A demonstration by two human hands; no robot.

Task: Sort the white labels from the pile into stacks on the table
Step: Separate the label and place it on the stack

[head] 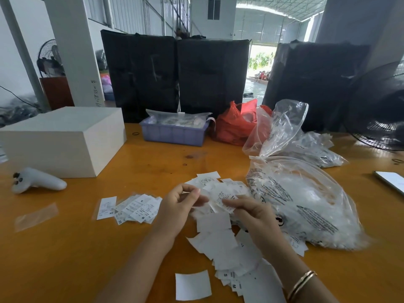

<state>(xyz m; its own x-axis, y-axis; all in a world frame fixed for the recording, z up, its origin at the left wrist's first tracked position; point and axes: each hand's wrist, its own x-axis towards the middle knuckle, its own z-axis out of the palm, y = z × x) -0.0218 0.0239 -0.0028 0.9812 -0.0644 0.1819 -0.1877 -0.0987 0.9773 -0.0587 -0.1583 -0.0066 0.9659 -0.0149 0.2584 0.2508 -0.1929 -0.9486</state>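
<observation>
Both hands' fingers pinch labels: left hand (177, 206), right hand (247, 209); label (223, 199) long axis slanted.

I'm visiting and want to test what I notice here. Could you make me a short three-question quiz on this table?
1. True or false: both hands hold white labels.
2. Which side of the left hand is the sorted stack: A left, B right?
3. What colour is the tray at the back?

Key: 1 true; 2 A; 3 pale purple.
</observation>
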